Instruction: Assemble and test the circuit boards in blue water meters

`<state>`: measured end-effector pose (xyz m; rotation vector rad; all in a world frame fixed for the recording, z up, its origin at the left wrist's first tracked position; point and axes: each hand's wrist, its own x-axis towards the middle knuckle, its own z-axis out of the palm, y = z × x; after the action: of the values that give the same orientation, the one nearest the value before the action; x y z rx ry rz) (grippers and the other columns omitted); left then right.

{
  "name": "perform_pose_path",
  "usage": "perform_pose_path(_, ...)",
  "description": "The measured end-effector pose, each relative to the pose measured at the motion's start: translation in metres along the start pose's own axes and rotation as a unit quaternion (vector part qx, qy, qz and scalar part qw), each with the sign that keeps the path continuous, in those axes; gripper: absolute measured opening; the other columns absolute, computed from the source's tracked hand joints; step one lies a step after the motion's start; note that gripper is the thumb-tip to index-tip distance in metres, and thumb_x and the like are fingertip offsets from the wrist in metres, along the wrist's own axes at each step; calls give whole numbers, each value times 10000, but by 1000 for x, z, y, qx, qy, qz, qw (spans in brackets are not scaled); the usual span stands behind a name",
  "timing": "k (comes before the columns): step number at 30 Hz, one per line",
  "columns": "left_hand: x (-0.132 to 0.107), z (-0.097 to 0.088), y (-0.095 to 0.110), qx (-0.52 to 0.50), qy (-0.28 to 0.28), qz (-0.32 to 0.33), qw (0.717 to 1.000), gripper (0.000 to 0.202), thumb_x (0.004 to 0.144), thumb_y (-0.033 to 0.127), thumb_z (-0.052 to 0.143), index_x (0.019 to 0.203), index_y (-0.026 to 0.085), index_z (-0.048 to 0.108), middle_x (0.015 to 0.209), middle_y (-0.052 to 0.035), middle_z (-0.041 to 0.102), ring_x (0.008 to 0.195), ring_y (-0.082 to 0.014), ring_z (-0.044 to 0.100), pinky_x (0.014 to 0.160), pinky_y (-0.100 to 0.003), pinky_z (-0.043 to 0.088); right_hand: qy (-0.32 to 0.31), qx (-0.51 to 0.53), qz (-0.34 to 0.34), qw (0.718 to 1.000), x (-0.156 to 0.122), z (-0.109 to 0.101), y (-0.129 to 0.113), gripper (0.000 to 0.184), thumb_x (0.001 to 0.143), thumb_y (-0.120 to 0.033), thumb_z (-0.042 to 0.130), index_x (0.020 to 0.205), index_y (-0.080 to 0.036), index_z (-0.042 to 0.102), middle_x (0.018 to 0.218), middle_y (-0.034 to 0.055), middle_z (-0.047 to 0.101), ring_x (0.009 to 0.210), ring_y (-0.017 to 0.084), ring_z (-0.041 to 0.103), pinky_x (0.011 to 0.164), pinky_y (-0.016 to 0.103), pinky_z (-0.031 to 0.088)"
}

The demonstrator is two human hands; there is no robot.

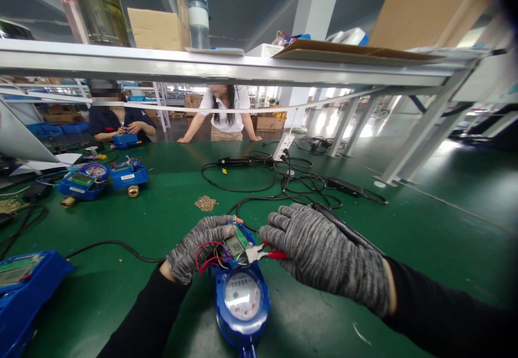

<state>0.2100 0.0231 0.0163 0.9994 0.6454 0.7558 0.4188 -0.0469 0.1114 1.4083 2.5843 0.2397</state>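
A blue water meter with a round dial lies in front of me, its upper housing uncovered. Inside that housing sits a green circuit board with a small display, and red, white and yellow wires loop out at its left. My left hand, in a grey knit glove, is closed around the housing's left and far side. Gloved the same way, my right hand grips red-handled pliers. Their metal jaws rest at the board's right edge by the white wires; whether they pinch anything I cannot tell.
Small brass screws lie in a pile beyond my hands. Black cables and a power strip spread behind. More blue meters stand left, one large blue housing near. A shelf spans overhead; two people are across the table.
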Motion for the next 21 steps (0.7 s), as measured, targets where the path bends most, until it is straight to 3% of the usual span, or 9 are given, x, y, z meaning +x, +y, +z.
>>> perform_pose_path(7,2,-2,0,-4,-14,1,1000,442,716,282,851,1103,110,726,1006,-121,756,875,-251,735,823,-356,572,-41,30,20,999,0,-2,0,366,821,-248,622,1179,-195,679,1199,148,675,1033,348,618,825,469,456)
perform_pose_path(21,4,-5,-3,-19,-24,0,1000,410,719,266,849,1084,115,740,961,-101,761,832,-224,732,797,-329,569,9,17,-2,1000,1,5,3,296,832,-267,610,1109,-206,696,1048,112,687,965,322,608,804,452,450)
